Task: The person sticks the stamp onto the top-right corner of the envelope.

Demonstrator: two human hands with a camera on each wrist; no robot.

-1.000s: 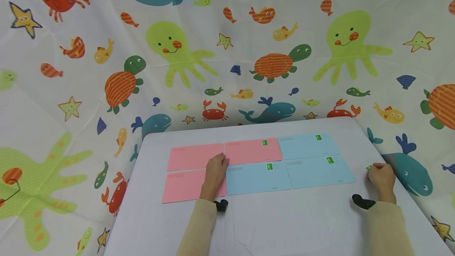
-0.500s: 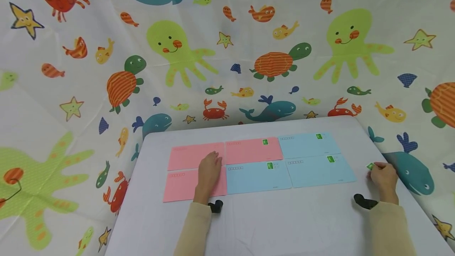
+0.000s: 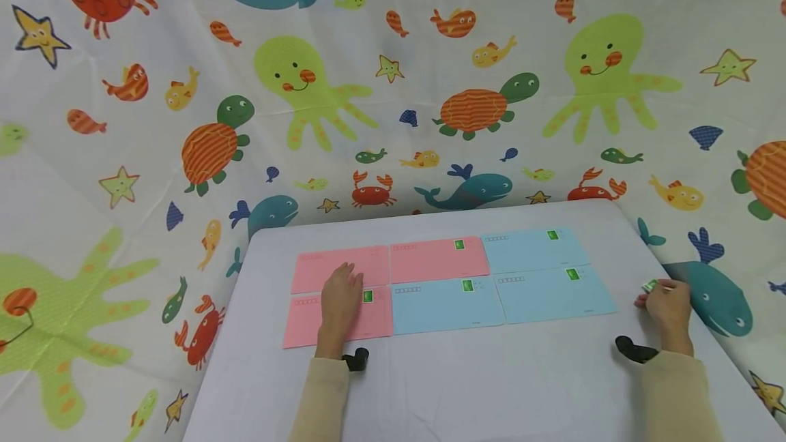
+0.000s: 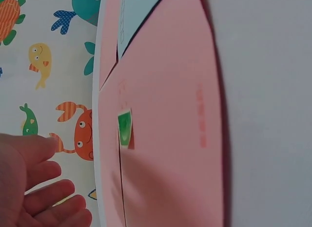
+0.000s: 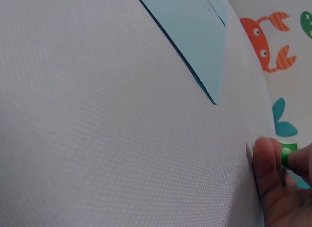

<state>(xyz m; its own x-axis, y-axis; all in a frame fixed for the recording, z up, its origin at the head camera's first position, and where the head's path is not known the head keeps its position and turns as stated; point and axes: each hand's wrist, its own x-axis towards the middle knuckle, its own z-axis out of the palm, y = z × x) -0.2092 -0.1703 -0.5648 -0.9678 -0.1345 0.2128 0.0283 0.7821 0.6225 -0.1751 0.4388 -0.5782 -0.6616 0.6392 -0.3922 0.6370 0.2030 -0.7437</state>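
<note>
Over the front-left pink envelope (image 3: 301, 326) and the edge of the back-left pink envelope (image 3: 319, 264) is my left hand (image 3: 339, 300), its fingers loosely bent and holding nothing. A green stamp (image 3: 368, 296) lies at the top right of the front-left envelope, just right of that hand; in the left wrist view this stamp (image 4: 125, 128) sits at the envelope's top edge, apart from the fingers. At the table's right side, my right hand (image 3: 669, 309) pinches another green stamp (image 3: 649, 286) between thumb and fingers. The right wrist view shows that stamp (image 5: 287, 151) partly covered by the fingers.
Beside these lie a pink envelope (image 3: 439, 261) and three blue ones, front middle (image 3: 448, 309), front right (image 3: 552, 299) and back right (image 3: 528, 254), each bearing a green stamp. The white table (image 3: 491, 387) meets a sea-animal curtain (image 3: 344, 114) behind and at both sides.
My left hand has moved left across the pink envelopes, uncovering the stamp on the front-left one. The right hand has shifted slightly right, with its stamp between the fingers.
</note>
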